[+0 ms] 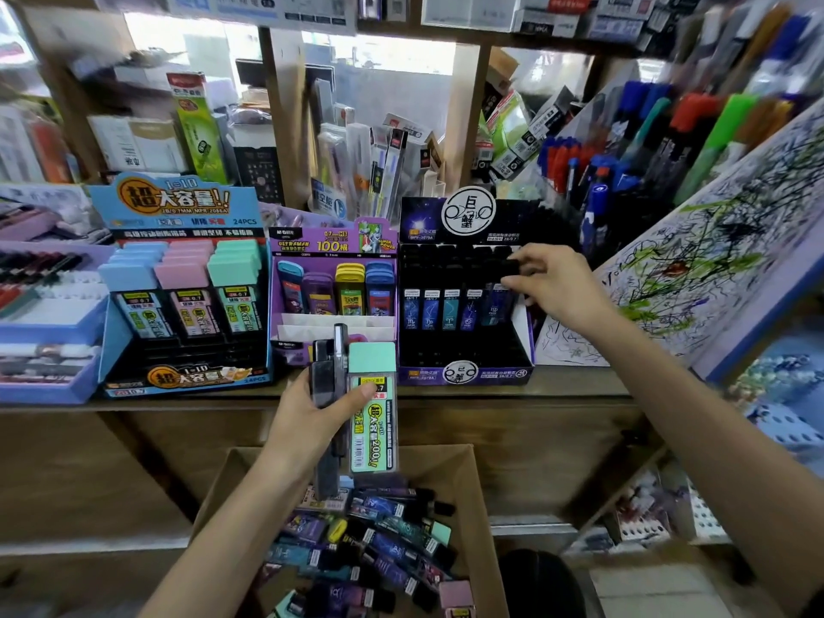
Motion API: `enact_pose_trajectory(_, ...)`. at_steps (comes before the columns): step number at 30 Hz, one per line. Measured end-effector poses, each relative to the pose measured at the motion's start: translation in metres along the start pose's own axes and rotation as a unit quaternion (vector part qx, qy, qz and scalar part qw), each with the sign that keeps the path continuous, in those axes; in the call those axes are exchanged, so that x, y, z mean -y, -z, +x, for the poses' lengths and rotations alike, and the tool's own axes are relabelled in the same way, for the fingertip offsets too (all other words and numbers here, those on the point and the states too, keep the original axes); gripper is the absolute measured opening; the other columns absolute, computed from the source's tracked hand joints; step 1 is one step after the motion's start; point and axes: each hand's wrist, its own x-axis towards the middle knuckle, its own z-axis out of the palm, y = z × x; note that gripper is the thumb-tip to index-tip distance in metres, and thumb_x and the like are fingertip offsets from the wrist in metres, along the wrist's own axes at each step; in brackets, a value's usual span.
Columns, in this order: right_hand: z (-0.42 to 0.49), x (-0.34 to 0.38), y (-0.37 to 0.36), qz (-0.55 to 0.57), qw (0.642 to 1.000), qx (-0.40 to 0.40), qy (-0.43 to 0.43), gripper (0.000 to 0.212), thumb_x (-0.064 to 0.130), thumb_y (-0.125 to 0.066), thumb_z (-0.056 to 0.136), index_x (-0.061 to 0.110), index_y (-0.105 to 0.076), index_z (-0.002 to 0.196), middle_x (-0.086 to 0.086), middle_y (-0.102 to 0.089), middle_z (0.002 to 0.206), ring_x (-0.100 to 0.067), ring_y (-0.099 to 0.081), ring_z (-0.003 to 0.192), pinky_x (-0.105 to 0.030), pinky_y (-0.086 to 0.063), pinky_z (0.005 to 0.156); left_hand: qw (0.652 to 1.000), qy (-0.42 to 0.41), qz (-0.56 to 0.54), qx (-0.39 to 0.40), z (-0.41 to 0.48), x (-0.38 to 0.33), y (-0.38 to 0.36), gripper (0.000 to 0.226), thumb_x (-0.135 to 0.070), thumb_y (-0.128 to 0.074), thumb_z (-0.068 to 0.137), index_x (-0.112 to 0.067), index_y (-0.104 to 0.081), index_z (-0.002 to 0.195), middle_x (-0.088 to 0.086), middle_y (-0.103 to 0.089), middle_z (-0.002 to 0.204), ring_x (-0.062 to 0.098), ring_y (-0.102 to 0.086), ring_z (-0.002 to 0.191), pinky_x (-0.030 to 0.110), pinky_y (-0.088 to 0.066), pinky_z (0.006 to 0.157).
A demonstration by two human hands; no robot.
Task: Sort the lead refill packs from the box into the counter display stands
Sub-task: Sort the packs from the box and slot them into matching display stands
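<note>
Closest to me sits the cardboard box, with loose packs lying in it at every angle. Just above it my left hand grips a small bundle: a mint-capped pack at the front, my thumb pressed across its label, and dark slim packs behind it. The bundle stands nearly upright, caps up.

Further out, my right hand reaches to the dark stand on the counter. My thumb and fingertips pinch the top of a black-capped pack at the stand's right-hand column. Its long axis runs up and down, leaning back with the slope of the stand like its neighbours, and its slot lies straight below my fingers. I judge that this calls for a push down along that axis, with no turning. How deep it already sits I cannot tell, since my fingers cover the top.

For the mint-capped pack, the place lies up and to the left: the mint column of the blue stand, beyond the purple stand. My left hand is the nearer one, and the pack is already cap-up, so I think it needs a carry across more than a turn.
</note>
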Motion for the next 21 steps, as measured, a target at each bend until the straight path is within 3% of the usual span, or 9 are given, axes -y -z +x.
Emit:
enact_pose_trajectory(2,0.0,0.001,0.001,0.011,1.0,0.012,0.0,0.014,0.006,-0.067,0.084,0.016,-0.062,0.092,-0.003,-0.065,0.085,-0.01,-0.057,0.064,-0.013,-0.048,0.055,1.0,0.001,0.003,0.002,0.0,0.0,0.0,0.023,-0.026,-0.073,0.069,-0.026,-0.066,0.091,-0.009,-0.075,0.089,0.011,-0.071,0.083,0.034,-0.052,0.077)
enact_pose_trajectory(5,0.001,-0.001,0.0,0.009,0.999,0.047,-0.007,0.018,0.005,-0.067,0.084,0.01,-0.065,0.101,-0.006,-0.065,0.091,-0.015,-0.06,0.074,-0.027,-0.054,0.067,1.0,0.0,0.003,0.005,0.0,0.001,-0.001,0.024,-0.026,-0.073,0.069,-0.025,-0.066,0.092,-0.008,-0.075,0.089,0.013,-0.071,0.084,0.031,-0.052,0.073)
enact_pose_trajectory(8,0.002,-0.005,-0.005,0.015,0.999,0.038,-0.027,0.022,0.005,-0.066,0.085,0.005,-0.063,0.107,-0.006,-0.066,0.087,-0.017,-0.062,0.076,-0.024,-0.054,0.065,1.0,0.004,0.0,0.004,0.001,0.004,-0.002,0.027,-0.027,-0.073,0.068,-0.023,-0.066,0.094,-0.007,-0.075,0.091,0.014,-0.07,0.086,0.033,-0.052,0.077)
enact_pose_trajectory(13,0.005,-0.009,-0.016,0.0,0.998,0.006,-0.061,0.044,0.007,-0.066,0.085,-0.003,-0.053,0.126,-0.017,-0.064,0.106,-0.021,-0.064,0.078,-0.026,-0.054,0.068,1.0,0.006,-0.006,0.009,0.002,0.007,-0.005,0.023,-0.022,-0.072,0.073,-0.022,-0.066,0.095,-0.005,-0.075,0.091,0.015,-0.071,0.085,0.029,-0.053,0.071)
enact_pose_trajectory(16,0.007,-0.009,-0.022,-0.009,0.997,-0.009,-0.079,0.038,0.007,-0.067,0.085,-0.007,-0.058,0.118,-0.021,-0.066,0.103,-0.021,-0.064,0.077,-0.025,-0.054,0.063,1.0,0.005,-0.012,0.012,0.002,0.007,-0.007,0.022,-0.02,-0.071,0.074,-0.021,-0.065,0.096,-0.005,-0.075,0.091,0.015,-0.071,0.083,0.027,-0.054,0.068)
enact_pose_trajectory(19,0.008,-0.006,-0.024,-0.022,0.993,-0.019,-0.113,0.02,0.012,-0.068,0.085,-0.006,-0.067,0.093,-0.024,-0.069,0.088,-0.022,-0.065,0.064,-0.027,-0.058,0.059,1.0,0.002,-0.011,0.009,0.002,0.007,-0.006,0.019,-0.018,-0.07,0.078,-0.022,-0.065,0.096,-0.006,-0.075,0.091,0.014,-0.071,0.084,0.029,-0.054,0.071)
enact_pose_trajectory(21,0.005,-0.005,-0.021,-0.066,0.99,-0.005,-0.123,0.022,0.019,-0.068,0.086,-0.003,-0.069,0.083,-0.021,-0.07,0.08,-0.023,-0.065,0.059,-0.03,-0.059,0.061,1.0,-0.002,-0.017,0.012,0.001,0.007,-0.006,0.02,-0.017,-0.07,0.078,-0.022,-0.065,0.096,-0.007,-0.075,0.091,0.012,-0.071,0.084,0.025,-0.054,0.068)
